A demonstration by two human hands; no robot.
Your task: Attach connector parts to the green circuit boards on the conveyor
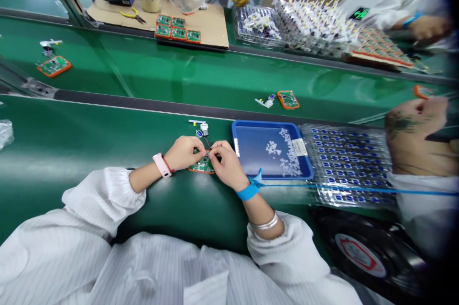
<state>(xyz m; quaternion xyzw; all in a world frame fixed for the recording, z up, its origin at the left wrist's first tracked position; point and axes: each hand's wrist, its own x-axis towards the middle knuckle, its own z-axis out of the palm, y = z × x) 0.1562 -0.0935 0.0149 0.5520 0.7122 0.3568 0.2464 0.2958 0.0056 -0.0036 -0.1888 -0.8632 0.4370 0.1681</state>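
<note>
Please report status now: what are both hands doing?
Left hand, right hand: fingers working at green circuit board. Thin red wire beside fingers. Blue tray beside right hand.

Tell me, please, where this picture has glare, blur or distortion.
In the head view, the green conveyor belt carries broad bands of glare; wide-angle distortion curves its edges; the left hand and right hand look sharp, while the co-worker's forearm at the right edge is blurred and darkened.

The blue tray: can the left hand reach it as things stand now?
Probably yes: only the right hand and green circuit board lie between the left hand and the blue tray; it could pass over.
</note>
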